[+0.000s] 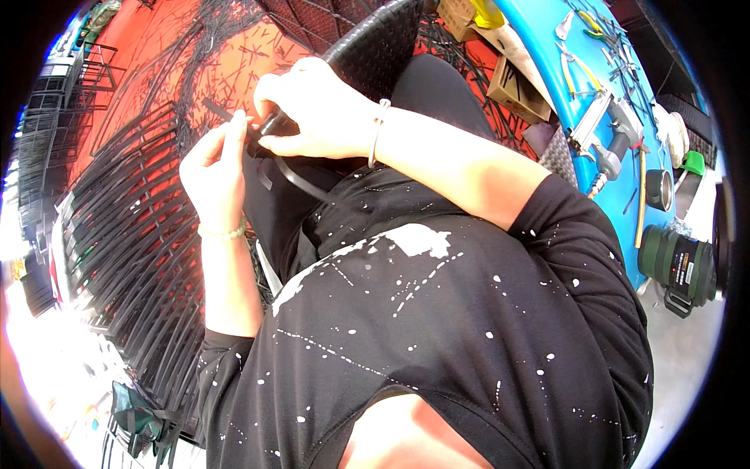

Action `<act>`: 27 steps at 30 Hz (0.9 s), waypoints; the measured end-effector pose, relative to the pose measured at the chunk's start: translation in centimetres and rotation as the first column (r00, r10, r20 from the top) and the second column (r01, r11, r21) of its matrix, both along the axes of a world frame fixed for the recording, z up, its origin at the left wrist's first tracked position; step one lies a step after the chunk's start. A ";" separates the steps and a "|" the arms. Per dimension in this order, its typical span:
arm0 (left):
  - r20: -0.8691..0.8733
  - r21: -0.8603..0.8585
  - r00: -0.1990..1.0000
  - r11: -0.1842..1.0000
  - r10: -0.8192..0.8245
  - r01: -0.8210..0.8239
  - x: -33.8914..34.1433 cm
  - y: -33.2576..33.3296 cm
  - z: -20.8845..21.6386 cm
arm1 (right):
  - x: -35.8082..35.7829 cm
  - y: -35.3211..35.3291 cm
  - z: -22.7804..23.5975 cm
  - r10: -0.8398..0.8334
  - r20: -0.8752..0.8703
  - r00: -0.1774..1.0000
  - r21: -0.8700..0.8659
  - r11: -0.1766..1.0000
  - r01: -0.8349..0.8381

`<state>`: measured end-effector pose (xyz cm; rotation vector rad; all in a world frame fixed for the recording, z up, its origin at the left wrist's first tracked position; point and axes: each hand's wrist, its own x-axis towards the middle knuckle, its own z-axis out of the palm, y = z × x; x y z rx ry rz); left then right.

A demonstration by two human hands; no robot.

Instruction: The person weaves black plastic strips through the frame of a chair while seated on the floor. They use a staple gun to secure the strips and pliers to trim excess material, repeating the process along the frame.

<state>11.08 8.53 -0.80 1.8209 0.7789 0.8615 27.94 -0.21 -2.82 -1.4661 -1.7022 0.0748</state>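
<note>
My left hand point(215, 172) is closed in a pinch, thumb and fingertips together on a thin black strip point(216, 109) whose end sticks out past them. Just to its right, my right hand point(320, 113) curls round the dark rim of a black woven piece point(383, 51). That piece rests by my legs, with its thick curved edge running up and to the right. Below the right hand, a loose shiny strip point(301, 184) bends down toward my lap. My fingers hide the exact spot where strip and rim meet.
A large bundle of black strips point(141, 234) fans out at left over a red surface point(250, 59) strewn with offcuts. A blue table point(539, 39) at right bears pliers point(582, 74), a staple gun point(621, 137) and a tape roll point(658, 190). A cardboard box point(516, 90) stands beside it.
</note>
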 end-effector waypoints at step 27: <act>0.275 -0.634 0.925 0.773 0.263 -0.031 0.0 0.2 -4.2 | 18.2 -26.1 0.9 -0.779 0.049 0.625 -0.194 0.606 0.771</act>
